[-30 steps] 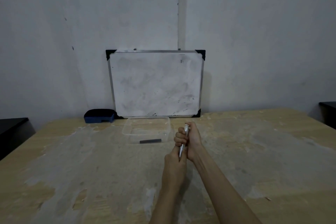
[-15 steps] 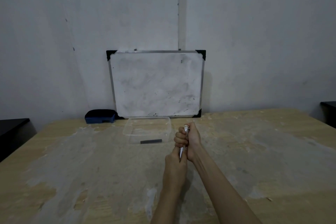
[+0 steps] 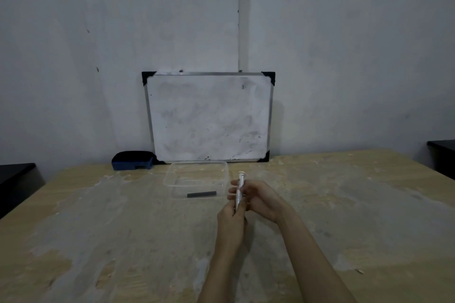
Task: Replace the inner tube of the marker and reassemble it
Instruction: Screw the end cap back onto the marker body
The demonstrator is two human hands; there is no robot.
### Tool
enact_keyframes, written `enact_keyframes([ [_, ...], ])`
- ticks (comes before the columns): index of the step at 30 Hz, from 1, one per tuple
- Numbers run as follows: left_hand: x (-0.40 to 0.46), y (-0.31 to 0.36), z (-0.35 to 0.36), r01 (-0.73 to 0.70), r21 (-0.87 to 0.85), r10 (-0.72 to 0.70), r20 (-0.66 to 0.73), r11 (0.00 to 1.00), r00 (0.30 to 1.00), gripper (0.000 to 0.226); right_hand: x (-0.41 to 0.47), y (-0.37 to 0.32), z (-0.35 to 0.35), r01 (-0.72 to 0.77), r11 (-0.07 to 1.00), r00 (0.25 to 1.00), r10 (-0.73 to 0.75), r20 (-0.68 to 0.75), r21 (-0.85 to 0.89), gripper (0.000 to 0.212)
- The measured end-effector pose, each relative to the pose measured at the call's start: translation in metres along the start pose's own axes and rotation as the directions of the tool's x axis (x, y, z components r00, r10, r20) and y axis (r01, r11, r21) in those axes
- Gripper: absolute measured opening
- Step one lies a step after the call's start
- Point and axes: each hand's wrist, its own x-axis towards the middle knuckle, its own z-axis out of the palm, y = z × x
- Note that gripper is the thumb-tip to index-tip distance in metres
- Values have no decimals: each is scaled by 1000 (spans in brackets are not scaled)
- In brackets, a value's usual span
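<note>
Left hand [image 3: 231, 221]: nearer of the two, back of the hand toward the camera, fingers curled shut around the lower end of the marker [image 3: 239, 190].
Left forearm: bare, rising almost straight up from the bottom edge to the wrist.
Right hand [image 3: 258, 198]: just beyond and to the right of the left hand, touching it; fingers loosely bent, fingertips [image 3: 232, 183] reaching left across the marker's upper part, not clenched.
Right forearm: bare, running diagonally from the lower right up to the wrist.
Wrists: close together, right wrist slightly bent inward.
</note>
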Motion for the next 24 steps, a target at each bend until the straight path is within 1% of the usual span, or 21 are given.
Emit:
enact_keyframes([
  [2, 2, 0, -1, 24, -7, -24, 1, 1000, 1000, 22, -6, -1, -7, -72, 966, 996, 84, 40, -249, 15],
  [3, 2, 0, -2, 50, -22, -50, 15, 998, 999, 18, -8, -2, -9, -98, 935, 991, 122, 50, -342, 14],
  [4, 3, 0, 0, 79, -35, -77, 37, 996, 996, 16, -8, -2, -10, -112, 910, 988, 143, 48, -400, 14],
  [6, 2, 2, 4, 115, -44, -112, 76, 992, 991, 19, -6, -4, -11, -132, 890, 989, 149, 5, -436, 13],
  [8, 1, 5, 6, 124, -43, -120, 81, 991, 989, 22, -3, -7, -10, -153, 881, 988, 133, -76, -449, 13],
  [11, 0, 5, 5, 72, -14, -70, 118, 997, 991, 23, 5, -12, -12, -176, 878, 977, 98, -191, -446, 15],
  [13, 0, 3, 4, 24, 66, -30, 80, 998, 996, 19, 12, -16, -9, -214, 848, 962, 97, -255, -485, 13],
  [14, 2, 2, 4, 19, 105, -23, 37, 994, 999, 18, 16, -17, -8, -230, 831, 952, 85, -293, -506, 16],
  [16, 9, 2, 3, 15, 180, -10, -29, 983, 1000, 28, 25, -20, -8, -233, 825, 930, 35, -366, -514, 25],
  [19, 21, 4, 6, -15, 351, 13, 9, 936, 1000, 36, 41, -22, -11, -225, 817, 899, -37, -436, -532, 27],
  [21, 27, 3, 9, -17, 443, 10, 17, 896, 1000, 35, 50, -21, -14, -249, 755, 885, -76, -459, -606, 30],
  [24, 31, -4, 13, -13, 535, 3, 18, 845, 1000, 34, 62, -15, -15, -278, 601, 880, -154, -450, -749, 37],
])
